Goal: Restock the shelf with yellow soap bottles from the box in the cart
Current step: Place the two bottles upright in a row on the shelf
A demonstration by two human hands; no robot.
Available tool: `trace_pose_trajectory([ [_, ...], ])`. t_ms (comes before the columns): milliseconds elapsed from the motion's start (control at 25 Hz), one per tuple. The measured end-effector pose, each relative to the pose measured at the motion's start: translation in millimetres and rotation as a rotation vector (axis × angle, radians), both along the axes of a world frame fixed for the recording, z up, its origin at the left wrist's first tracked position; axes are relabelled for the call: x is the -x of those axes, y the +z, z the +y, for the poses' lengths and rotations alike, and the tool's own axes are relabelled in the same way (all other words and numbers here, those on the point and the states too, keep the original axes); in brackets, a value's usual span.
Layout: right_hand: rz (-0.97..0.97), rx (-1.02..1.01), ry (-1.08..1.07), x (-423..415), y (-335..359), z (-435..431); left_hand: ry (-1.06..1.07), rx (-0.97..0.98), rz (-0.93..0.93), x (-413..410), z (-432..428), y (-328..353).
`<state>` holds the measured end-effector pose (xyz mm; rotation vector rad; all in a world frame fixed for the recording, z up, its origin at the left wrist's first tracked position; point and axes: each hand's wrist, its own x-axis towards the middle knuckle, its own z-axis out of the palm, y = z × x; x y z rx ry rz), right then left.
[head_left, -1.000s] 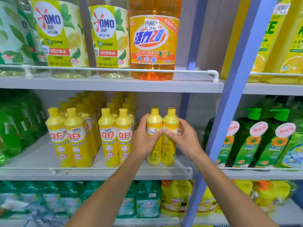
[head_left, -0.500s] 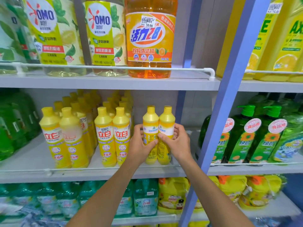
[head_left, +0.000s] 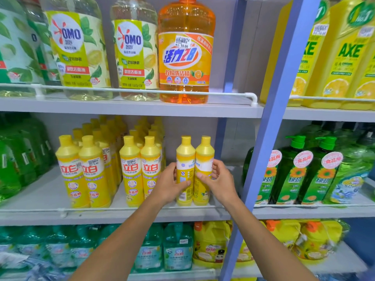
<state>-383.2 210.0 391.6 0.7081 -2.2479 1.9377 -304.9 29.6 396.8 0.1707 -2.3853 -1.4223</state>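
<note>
Two yellow soap bottles stand upright side by side on the middle shelf (head_left: 50,191), their back labels facing me. My left hand (head_left: 169,184) grips the left bottle (head_left: 185,159) around its middle. My right hand (head_left: 218,180) grips the right bottle (head_left: 204,157) the same way. To their left stand two double rows of the same yellow bottles (head_left: 129,167), labels forward. The cart and the box are out of view.
A white wire rail (head_left: 60,210) runs along the shelf's front edge. A blue upright post (head_left: 269,138) stands just right of my hands. Large detergent jugs (head_left: 184,57) fill the shelf above, green pump bottles (head_left: 288,173) the bay to the right.
Both hands have stayed on the two bottles, which remain standing on the shelf. My view has drifted slightly, nothing else has shifted.
</note>
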Motion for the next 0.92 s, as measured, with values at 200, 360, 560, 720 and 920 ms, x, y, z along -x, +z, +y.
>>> trace_pose_trajectory([
  [200, 0.006, -0.07, -0.132, -2, -2, -7, 0.096, 0.199, -0.003, 8, 11, -2],
  [360, -0.007, -0.12, -0.11, -5, 9, -3, 0.154, 0.211, 0.011, 9, 15, -3],
  [560, -0.086, -0.123, 0.026, -8, 12, 5, 0.072, 0.063, -0.069, 0, 10, -3],
  [720, -0.087, -0.13, 0.127, -12, 5, 15, 0.009, 0.042, -0.067, -8, 7, -8],
  [920, 0.019, -0.099, -0.127, -23, -10, 3, 0.103, 0.014, -0.049, -3, 18, -17],
])
